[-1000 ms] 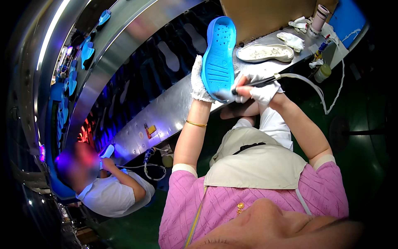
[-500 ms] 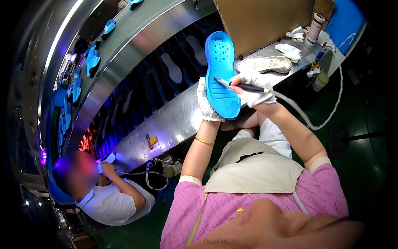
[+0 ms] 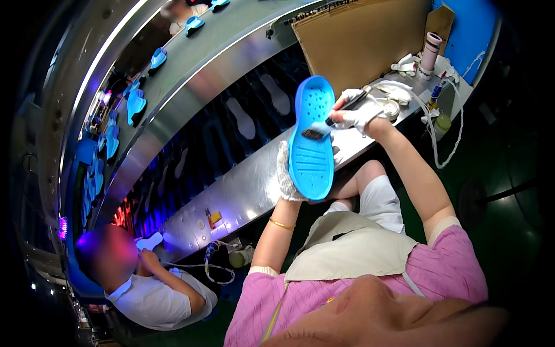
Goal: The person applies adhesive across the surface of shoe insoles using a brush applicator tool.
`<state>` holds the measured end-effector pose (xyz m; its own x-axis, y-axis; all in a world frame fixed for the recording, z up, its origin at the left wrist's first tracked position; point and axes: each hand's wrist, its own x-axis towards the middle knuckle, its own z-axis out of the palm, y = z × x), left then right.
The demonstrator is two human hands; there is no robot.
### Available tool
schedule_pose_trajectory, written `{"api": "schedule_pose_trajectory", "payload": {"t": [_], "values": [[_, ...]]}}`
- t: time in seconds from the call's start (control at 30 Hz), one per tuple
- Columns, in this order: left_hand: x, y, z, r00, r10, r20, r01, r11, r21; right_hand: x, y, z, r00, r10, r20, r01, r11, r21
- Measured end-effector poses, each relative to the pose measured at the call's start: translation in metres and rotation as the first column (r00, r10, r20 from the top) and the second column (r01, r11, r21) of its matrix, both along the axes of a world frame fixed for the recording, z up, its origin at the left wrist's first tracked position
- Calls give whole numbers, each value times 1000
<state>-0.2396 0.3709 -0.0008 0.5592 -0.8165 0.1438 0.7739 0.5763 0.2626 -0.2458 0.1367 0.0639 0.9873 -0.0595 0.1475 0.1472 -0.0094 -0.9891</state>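
A bright blue shoe sole [image 3: 312,159], with small holes at its far end and ridges toward its near end, is held up over the metal bench. My left hand [image 3: 286,176], in a white knit glove, grips its left side and underside; most of those fingers are hidden behind it. My right hand [image 3: 359,114], in a partial white glove with bare fingertips, is closed round the black handle of a brush [image 3: 318,130]. The bristles touch the sole's inner face around its middle. A pale hose [image 3: 411,92] runs off from the brush handle's upper end.
The metal bench [image 3: 248,191] carries a pale shoe-shaped item [image 3: 391,109], white gloves [image 3: 404,65] and a pink bottle [image 3: 429,55]. Cardboard [image 3: 358,43] stands behind. Blue shoe parts ride a curved conveyor [image 3: 217,32]. A co-worker [image 3: 159,298] at left holds a pale sole.
The sole sits lower in the picture. My right hand has turned the brush, with its handle now slanting up and right, and the bristles have shifted toward the holed end. The hose has swung upward.
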Motion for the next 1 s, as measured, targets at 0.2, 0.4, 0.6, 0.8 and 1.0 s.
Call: {"api": "schedule_pose_trajectory", "payload": {"t": [0.2, 0.4, 0.6, 0.8, 1.0], "values": [[-8, 8, 8, 998, 3, 65, -14, 986, 168, 16, -1, 4, 852, -304, 426, 437, 861, -260], [14, 21, 45, 961, 185, 206, -245, 912, 328, -46, 43, -2, 875, -68, 480, 167, 972, -167], [122, 12, 164, 843, 228, 487, -268, 963, 13, -63, 23, 40, 856, -220, 469, 145, 971, 190], [253, 4, 232, 146, 274, 951, -967, -162, 195, -68, 38, 28, 926, -145, 349, 137, 989, 49], [281, 122, 198, 209, -812, 545, -558, -556, -616, -62, 28, 13, 967, -123, 223, 111, 992, 65]]}}
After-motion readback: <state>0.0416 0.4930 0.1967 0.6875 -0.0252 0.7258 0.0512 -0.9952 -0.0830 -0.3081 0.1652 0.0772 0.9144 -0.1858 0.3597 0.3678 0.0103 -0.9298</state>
